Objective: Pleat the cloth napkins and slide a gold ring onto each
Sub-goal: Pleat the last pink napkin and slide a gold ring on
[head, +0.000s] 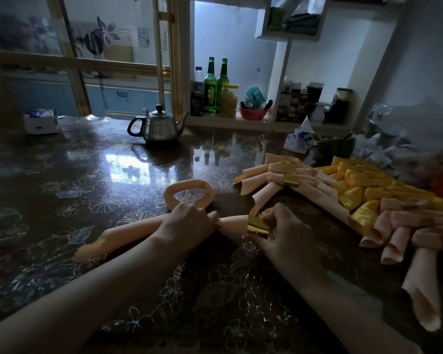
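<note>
Steel teapot (159, 126) at the middle of the far edge of the floral table (87, 175), white tissue box (41, 121) near its far left corner, tissue pack (299, 140) toward the far right; beyond, white shelf (241, 122) with two green bottles (210, 85), red bowl (252, 113), jars (342, 104).

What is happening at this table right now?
The person's left hand grips a rolled peach napkin where its loop closes. The right hand pinches a gold ring at the napkin's free end, seemingly starting to slide it on. Ringed peach and yellow napkins lie piled on the table to the right.
</note>
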{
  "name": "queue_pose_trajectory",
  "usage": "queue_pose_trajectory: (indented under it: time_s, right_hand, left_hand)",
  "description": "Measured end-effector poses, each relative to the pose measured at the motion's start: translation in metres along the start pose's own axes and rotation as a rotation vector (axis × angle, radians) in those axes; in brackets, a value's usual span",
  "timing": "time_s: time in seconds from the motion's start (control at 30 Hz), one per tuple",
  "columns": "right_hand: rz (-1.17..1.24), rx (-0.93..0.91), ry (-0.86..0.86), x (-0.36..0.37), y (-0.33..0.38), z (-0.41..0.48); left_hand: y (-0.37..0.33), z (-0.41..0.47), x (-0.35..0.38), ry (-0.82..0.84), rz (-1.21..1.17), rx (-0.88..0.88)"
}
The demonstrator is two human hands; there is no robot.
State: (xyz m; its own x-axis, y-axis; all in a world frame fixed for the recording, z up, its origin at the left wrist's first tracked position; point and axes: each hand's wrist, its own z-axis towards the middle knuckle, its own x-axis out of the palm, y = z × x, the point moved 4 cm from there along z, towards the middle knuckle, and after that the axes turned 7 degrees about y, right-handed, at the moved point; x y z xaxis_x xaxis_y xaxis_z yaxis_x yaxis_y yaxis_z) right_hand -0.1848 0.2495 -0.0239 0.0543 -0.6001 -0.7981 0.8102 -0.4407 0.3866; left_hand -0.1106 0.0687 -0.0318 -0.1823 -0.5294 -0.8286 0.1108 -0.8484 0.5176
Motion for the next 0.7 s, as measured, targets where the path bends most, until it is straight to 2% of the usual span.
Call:
queue_pose_trajectory:
  time_s: [0.07,0.2,0.27,0.47,0.53,0.7]
  right_hand:
    - [-0.083,-0.052,0.01,0.005,0.01,0.007]
    - [-0.29,-0.129,-0.014,0.015,0.027,0.016]
    - [-0.338,-0.154,-0.026,0.019,0.033,0.02]
    - [-0.396,-0.243,0.002,0.036,0.05,0.043]
    - [-0.458,-0.277,0.041,0.043,0.057,0.05]
    - [-0.534,-0.316,0.089,0.056,0.073,0.06]
  left_hand:
    - [0.0,-0.002,0.002,0.017,0.0,0.007]
    - [-0.001,-0.007,-0.004,-0.065,-0.061,-0.024]
    - [0.008,-0.012,-0.001,-0.064,-0.254,-0.122]
    - [0.053,-0.037,0.027,-0.094,-0.719,-0.24]
    - [0.061,-0.04,0.033,-0.139,-0.765,-0.272]
    - [0.064,-0.037,0.039,-0.123,-0.868,-0.257]
